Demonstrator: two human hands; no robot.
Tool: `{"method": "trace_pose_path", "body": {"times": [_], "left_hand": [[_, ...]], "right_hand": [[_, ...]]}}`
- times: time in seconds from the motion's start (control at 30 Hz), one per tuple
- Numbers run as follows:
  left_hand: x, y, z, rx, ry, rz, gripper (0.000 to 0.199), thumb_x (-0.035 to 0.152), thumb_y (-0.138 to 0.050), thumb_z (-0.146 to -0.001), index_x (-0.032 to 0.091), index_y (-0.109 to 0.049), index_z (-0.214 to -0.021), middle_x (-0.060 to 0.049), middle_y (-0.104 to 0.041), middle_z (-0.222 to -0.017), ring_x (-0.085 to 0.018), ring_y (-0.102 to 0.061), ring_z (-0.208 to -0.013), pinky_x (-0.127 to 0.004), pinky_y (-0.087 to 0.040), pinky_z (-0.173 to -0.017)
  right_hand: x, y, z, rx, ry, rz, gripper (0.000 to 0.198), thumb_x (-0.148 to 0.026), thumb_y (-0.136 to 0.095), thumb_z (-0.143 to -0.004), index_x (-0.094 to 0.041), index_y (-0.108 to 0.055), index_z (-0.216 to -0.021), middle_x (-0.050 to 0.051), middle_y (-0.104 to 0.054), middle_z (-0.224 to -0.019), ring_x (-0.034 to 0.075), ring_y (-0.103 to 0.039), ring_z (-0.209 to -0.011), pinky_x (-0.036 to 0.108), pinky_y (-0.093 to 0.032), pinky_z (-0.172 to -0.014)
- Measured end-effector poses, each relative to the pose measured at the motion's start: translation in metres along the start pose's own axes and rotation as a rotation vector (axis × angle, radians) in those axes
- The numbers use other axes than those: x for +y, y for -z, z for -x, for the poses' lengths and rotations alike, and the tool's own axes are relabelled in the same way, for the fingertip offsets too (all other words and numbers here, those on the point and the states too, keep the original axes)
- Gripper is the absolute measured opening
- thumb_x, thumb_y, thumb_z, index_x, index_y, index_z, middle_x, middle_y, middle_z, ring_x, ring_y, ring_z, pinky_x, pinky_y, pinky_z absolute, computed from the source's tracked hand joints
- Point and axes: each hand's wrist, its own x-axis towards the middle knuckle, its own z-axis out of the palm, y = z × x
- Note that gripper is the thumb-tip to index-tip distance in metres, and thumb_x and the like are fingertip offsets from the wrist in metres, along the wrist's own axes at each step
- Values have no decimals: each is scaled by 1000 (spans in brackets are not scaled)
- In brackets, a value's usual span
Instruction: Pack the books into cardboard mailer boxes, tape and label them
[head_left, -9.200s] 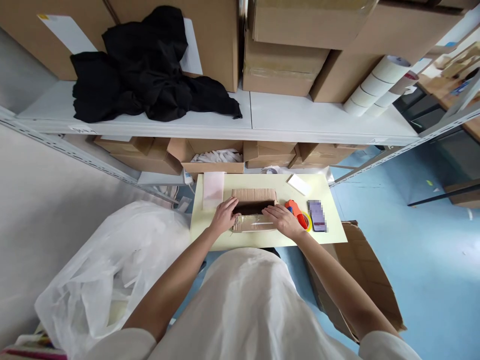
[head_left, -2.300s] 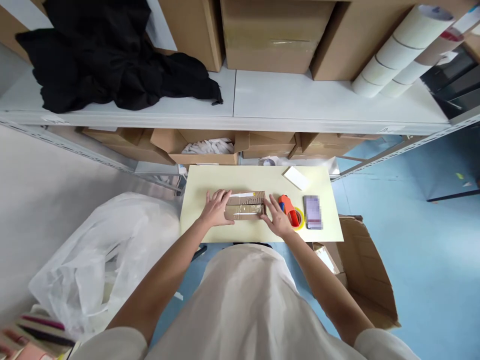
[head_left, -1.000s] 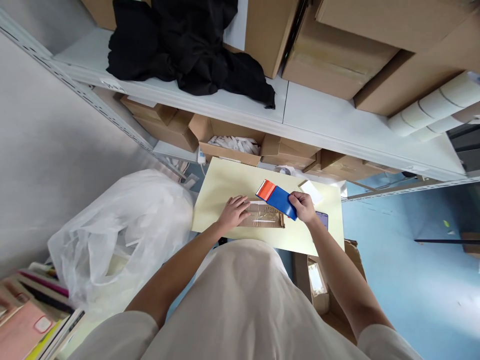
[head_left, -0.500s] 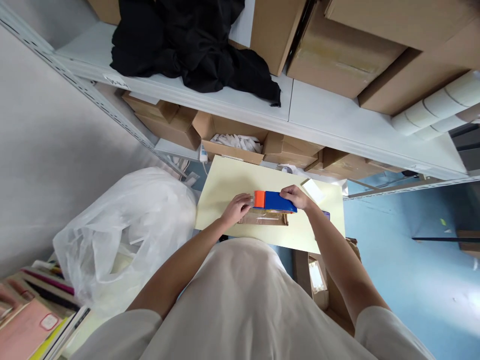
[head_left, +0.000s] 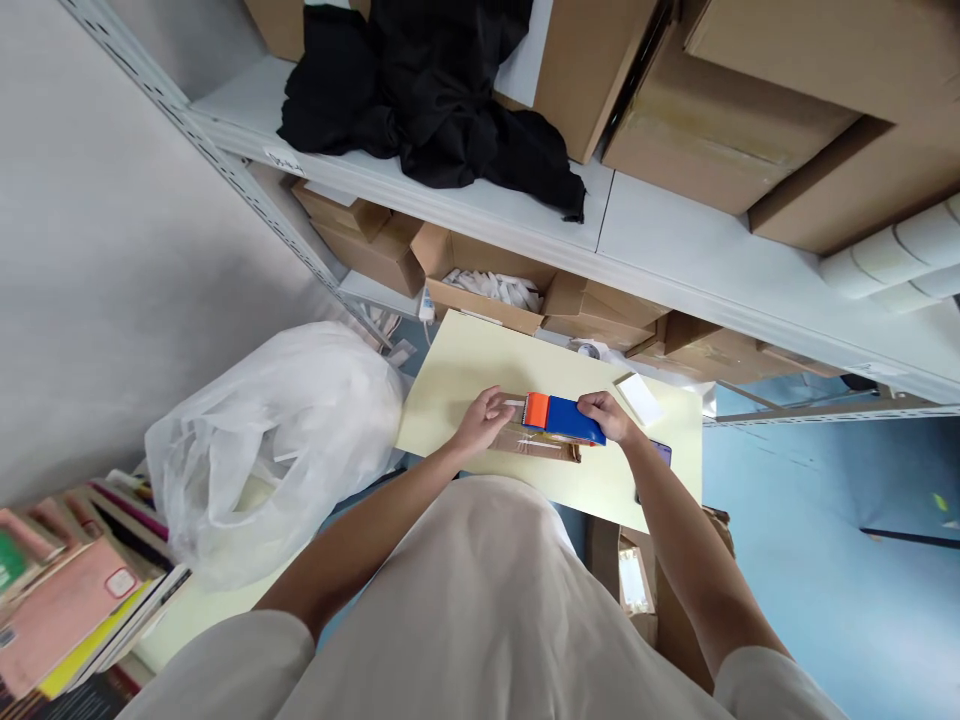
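My right hand (head_left: pixel 606 414) is wrapped round the end of a blue and orange tape dispenser (head_left: pixel 576 418), held over a small cardboard box (head_left: pixel 540 445) on the cream table. At the dispenser's orange end, my left hand (head_left: pixel 487 420) has its fingers curled in a pinch on a short strip of clear tape (head_left: pixel 514 403). The fingers partly hide that strip. Much of the box is covered by the dispenser and my left hand.
Beyond the table (head_left: pixel 450 370) stands a shelf (head_left: pixel 675 250) with cardboard boxes and a black cloth (head_left: pixel 450 110). A white plastic bag (head_left: pixel 277 430) bulges at the left. A white box (head_left: pixel 639 398) and a phone (head_left: pixel 661 452) lie on the table's right side.
The view has turned slightly, so the table and shelf appear shifted right. A little more gap shows between my left fingers and the dispenser's orange end. Both hands keep their hold.
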Motion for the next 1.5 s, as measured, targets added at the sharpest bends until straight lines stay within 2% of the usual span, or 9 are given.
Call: {"method": "trace_pose_path", "body": {"times": [0.07,0.13,0.3,0.5,0.7,0.83,1.07,1.33,1.5], "left_hand": [[8,-7,2,-95,200,165,47,49,-59,-79,16,-54,-112,-14,-66,-107,-20,-66,-92,-36,-52,-79],[14,-12,1,-161,283,248,37,48,-59,-78,16,-60,-96,-10,-68,-91,-17,-67,-77,-32,-52,-71],[13,-15,-4,-112,153,135,20,33,-61,-72,16,-59,-61,3,-55,-52,-8,-53,-50,-23,-43,-55],[8,8,-2,-24,14,-53,27,37,-54,-74,16,-58,-57,2,-56,-51,-9,-51,-48,-21,-39,-51],[-14,58,8,143,80,-122,23,37,-57,-71,17,-62,-63,0,-61,-57,-10,-54,-51,-22,-43,-55],[-37,69,6,149,167,-80,24,40,-59,-70,16,-62,-68,-2,-65,-67,-11,-57,-56,-25,-50,-61],[-69,53,-5,161,165,-147,24,39,-55,-73,17,-61,-69,-4,-65,-67,-14,-60,-61,-27,-49,-59],[-90,12,-6,274,40,-263,22,32,-46,-81,18,-62,-79,-9,-68,-83,-21,-62,-82,-35,-47,-80],[-103,0,-6,345,25,-308,24,36,-46,-83,19,-61,-89,-10,-66,-90,-24,-59,-93,-40,-44,-87]], "right_hand": [[1,1,1,-2,4,-3,46,-56,-54,-73,-19,-39,-50,-6,-31,-49,8,-28,-48,23,-24,-46],[2,2,1,-10,7,-6,46,-57,-53,-73,-19,-39,-50,-6,-31,-49,8,-28,-48,23,-24,-46],[1,-1,3,-38,13,47,43,-54,-55,-73,-19,-41,-52,-5,-32,-50,8,-30,-48,22,-24,-46],[-18,3,10,-40,14,255,40,-52,-54,-75,-17,-48,-54,-4,-38,-50,9,-34,-49,23,-27,-46],[-26,21,24,11,-52,408,41,-52,-51,-76,-17,-51,-54,-3,-42,-49,10,-38,-49,23,-30,-46],[-23,18,20,4,-80,499,40,-52,-50,-75,-17,-54,-56,-3,-45,-50,10,-40,-50,23,-31,-48],[-26,4,10,14,-79,641,40,-50,-46,-78,-18,-56,-56,-1,-51,-52,11,-43,-51,24,-34,-51],[-28,1,12,20,-128,631,38,-49,-48,-77,-17,-62,-62,1,-58,-57,13,-49,-55,25,-37,-53],[-30,-2,13,31,-142,616,36,-49,-49,-76,-18,-59,-61,1,-56,-56,13,-47,-53,24,-36,-52]]}}
